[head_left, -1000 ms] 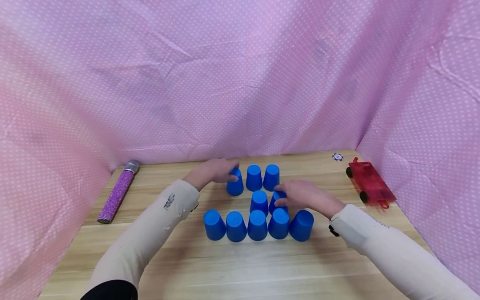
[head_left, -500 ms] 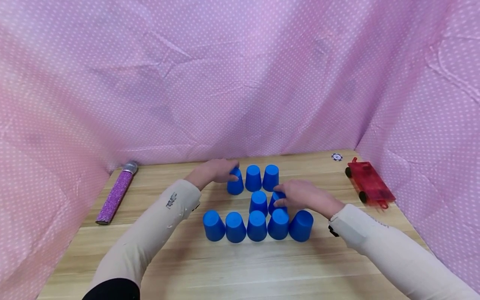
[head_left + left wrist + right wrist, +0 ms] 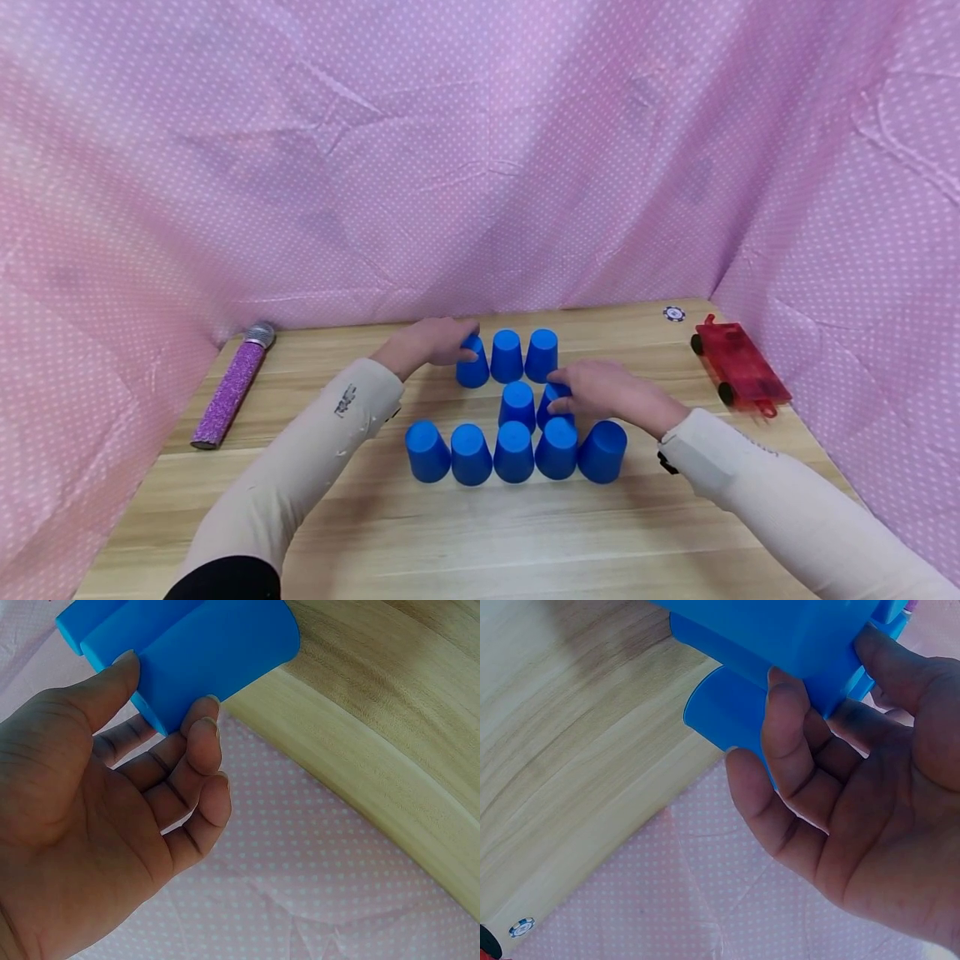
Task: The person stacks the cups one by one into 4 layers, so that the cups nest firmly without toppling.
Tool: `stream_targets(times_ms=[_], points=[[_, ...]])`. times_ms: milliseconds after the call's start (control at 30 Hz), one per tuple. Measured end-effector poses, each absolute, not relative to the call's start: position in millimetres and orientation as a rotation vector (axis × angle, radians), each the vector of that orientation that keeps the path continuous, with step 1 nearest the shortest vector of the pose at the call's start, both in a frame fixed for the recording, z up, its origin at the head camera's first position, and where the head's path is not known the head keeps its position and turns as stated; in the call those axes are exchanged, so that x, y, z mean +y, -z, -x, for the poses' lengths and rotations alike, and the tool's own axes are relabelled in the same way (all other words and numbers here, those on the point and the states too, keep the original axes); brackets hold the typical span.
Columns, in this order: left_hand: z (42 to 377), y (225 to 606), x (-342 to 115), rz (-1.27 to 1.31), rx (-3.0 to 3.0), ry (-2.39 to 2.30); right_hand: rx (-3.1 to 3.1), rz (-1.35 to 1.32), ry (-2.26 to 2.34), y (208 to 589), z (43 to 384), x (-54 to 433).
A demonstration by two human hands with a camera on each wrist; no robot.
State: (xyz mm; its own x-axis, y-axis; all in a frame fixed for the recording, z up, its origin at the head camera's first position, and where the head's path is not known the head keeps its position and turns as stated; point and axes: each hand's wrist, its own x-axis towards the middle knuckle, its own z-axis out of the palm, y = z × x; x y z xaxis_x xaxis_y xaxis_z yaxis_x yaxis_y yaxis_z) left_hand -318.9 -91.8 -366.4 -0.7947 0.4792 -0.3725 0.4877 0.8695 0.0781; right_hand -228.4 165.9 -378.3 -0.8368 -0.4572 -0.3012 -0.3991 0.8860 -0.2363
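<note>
In the head view my left hand (image 3: 435,340) pinches the left cup (image 3: 472,372) of a back row of three blue cups, all upside down. The left wrist view shows thumb and fingers on this cup's (image 3: 217,660) closed end, with its neighbours alongside. My right hand (image 3: 600,387) grips the right cup (image 3: 545,410) of a middle pair, its fingers hiding part of it. Left of that one stands the other middle cup (image 3: 517,404). A front row of several cups, among them a centre cup (image 3: 514,454), stands nearer me.
On the wooden table (image 3: 480,542) a purple glitter microphone (image 3: 236,387) lies at the left. A red toy car (image 3: 738,362) and a poker chip (image 3: 674,314) lie at the right. Pink dotted cloth (image 3: 480,167) hangs behind and at both sides.
The back-left cup has shifted slightly right and away from me with my left hand, closer to its neighbour. My right hand and the other cups have stayed put.
</note>
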Motion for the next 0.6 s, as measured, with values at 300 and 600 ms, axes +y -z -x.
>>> stream_targets(times_ms=[300, 600], points=[[319.9, 370.3, -92.4, -0.711, 2.670, 0.014, 2.703, 0.636, 0.224, 379.0, 228.7, 166.2], [317.4, 371.3, -93.6, -0.709, 2.689, -0.020, 2.704, 0.643, 0.216, 378.3, 227.5, 166.0]])
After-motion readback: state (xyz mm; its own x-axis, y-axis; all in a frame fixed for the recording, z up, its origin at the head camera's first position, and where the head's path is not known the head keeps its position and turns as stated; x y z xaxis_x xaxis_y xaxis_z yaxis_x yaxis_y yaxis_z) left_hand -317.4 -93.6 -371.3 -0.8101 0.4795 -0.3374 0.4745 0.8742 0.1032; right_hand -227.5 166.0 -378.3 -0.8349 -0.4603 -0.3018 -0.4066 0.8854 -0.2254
